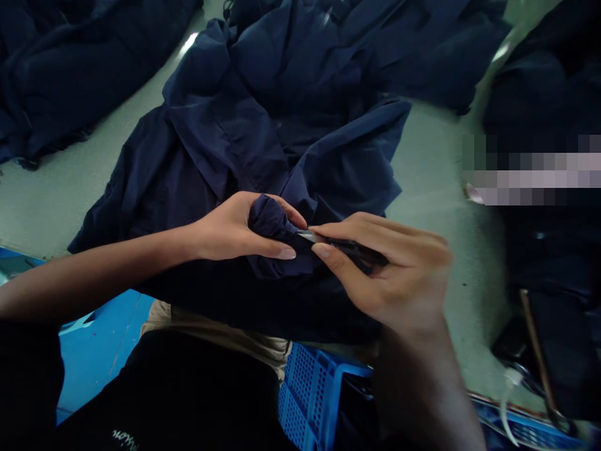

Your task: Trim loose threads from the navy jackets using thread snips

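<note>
One tool (351, 248) points left, long axis nearly crosswise.

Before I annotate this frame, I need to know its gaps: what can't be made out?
All in the head view:
- Dark tool: handle partly covered by the right hand; whether its tip touches the stitching is too small to tell.
- Left palm: hidden by the bunched navy cloth in the left hand.
- Pale item at right: pixelated, cut off by the edge.
- Blue basket: cut off below, contents too dark.
</note>
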Action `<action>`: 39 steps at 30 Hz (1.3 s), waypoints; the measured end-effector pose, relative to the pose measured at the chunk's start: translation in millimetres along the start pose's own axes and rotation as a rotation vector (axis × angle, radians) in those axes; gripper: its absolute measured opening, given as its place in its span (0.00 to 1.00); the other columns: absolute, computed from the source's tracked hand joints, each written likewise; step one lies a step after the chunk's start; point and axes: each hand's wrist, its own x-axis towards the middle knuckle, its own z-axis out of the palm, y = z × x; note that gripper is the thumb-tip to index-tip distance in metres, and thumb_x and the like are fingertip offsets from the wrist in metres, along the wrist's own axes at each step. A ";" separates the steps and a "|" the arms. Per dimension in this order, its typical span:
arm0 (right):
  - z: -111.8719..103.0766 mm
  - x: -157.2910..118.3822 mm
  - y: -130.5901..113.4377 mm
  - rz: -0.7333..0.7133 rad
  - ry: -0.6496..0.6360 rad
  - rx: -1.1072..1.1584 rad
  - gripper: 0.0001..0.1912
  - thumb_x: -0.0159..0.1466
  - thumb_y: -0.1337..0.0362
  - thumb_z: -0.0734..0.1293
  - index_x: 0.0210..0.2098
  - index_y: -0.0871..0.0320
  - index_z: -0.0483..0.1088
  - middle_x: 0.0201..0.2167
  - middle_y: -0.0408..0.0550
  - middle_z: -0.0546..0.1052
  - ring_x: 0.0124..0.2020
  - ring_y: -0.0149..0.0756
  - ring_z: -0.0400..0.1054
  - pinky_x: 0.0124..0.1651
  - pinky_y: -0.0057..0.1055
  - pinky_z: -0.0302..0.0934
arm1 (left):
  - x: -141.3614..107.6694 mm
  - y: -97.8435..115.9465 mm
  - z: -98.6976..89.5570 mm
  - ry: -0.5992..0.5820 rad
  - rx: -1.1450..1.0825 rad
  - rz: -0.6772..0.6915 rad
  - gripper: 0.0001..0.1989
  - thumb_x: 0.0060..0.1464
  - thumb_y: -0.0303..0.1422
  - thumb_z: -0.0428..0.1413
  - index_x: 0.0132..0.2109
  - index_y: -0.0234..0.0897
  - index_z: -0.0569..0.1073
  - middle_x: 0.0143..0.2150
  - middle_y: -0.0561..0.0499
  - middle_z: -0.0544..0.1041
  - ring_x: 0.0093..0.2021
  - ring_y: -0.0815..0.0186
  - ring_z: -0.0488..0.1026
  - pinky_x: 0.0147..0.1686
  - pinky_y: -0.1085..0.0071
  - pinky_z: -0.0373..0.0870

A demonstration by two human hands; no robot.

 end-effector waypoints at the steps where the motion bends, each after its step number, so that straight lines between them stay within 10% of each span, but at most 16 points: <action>1: 0.0 0.1 0.1 0.004 -0.002 -0.003 0.09 0.63 0.67 0.75 0.41 0.47 0.82 0.33 0.44 0.83 0.30 0.38 0.76 0.32 0.37 0.66 | 0.0 -0.2 -0.1 -0.001 -0.001 0.000 0.21 0.48 0.34 0.74 0.48 0.33 0.82 0.46 0.47 0.84 0.45 0.65 0.81 0.48 0.70 0.77; 39: 2.5 1.6 0.0 0.029 -0.015 0.007 0.06 0.65 0.67 0.74 0.38 0.48 0.80 0.29 0.41 0.81 0.26 0.35 0.73 0.29 0.36 0.62 | 1.9 -2.5 -3.8 -0.037 0.031 0.035 0.20 0.49 0.35 0.74 0.48 0.33 0.83 0.46 0.47 0.84 0.43 0.66 0.81 0.47 0.71 0.76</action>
